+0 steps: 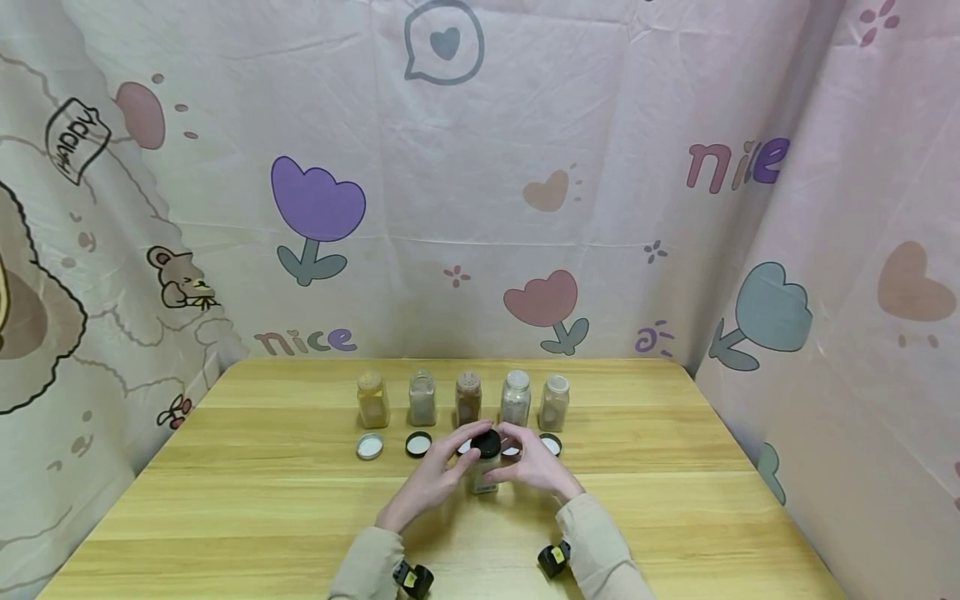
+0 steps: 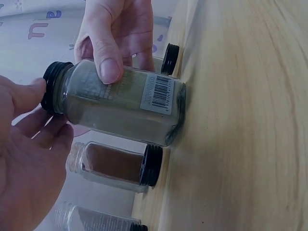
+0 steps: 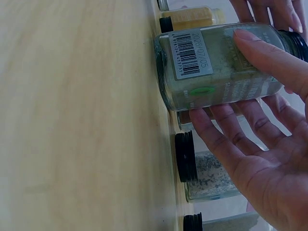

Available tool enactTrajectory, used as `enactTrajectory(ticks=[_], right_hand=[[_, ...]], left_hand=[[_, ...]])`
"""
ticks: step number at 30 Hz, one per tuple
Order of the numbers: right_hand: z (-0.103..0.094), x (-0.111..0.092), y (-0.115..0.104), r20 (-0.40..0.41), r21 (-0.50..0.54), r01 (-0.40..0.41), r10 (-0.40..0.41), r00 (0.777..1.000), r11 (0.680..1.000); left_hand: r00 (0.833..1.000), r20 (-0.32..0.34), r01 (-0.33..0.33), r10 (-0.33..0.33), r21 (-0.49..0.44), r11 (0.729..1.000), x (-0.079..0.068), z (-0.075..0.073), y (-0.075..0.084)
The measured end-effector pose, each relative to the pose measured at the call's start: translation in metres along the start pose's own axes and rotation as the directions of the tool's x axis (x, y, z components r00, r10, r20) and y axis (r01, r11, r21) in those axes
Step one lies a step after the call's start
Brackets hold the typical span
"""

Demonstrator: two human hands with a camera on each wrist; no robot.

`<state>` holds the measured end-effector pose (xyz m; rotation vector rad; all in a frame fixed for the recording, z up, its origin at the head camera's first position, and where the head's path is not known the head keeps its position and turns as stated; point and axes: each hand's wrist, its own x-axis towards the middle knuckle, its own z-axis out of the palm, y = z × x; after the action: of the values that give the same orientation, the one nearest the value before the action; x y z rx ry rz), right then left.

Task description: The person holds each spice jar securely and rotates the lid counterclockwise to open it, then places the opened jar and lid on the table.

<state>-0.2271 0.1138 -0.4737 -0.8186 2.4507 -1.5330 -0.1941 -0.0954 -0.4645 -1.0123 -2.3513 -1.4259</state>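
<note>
Upright in front of me is a square glass spice jar (image 1: 484, 482) with a barcode label and greyish-green contents. Its black lid (image 1: 487, 444) sits on the neck. My left hand (image 1: 437, 473) pinches that lid between thumb and fingers, as the left wrist view shows. Around the jar's body my right hand (image 1: 534, 462) keeps its grip, thumb on one face and fingers on another. Both wrist views show the jar's base close to the wooden table (image 1: 247, 500); whether it touches I cannot tell.
Behind the hands several lidless spice jars stand in a row, from a yellow one (image 1: 372, 403) through a brown one (image 1: 468, 402) to a pale one (image 1: 555, 406). Loose lids lie before them, including a left one (image 1: 370, 447) and a right one (image 1: 551, 444). A printed curtain (image 1: 450, 167) hangs behind.
</note>
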Motion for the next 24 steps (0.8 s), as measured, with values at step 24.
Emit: enactTrajectory(ticks=[24], right_hand=[[0.0004, -0.0004, 0.0009, -0.006, -0.018, 0.008, -0.008, 1.000, 1.000]], left_hand=[[0.999, -0.024, -0.029, 0.029, 0.012, 1.000, 0.0004, 0.0015, 0.0007]])
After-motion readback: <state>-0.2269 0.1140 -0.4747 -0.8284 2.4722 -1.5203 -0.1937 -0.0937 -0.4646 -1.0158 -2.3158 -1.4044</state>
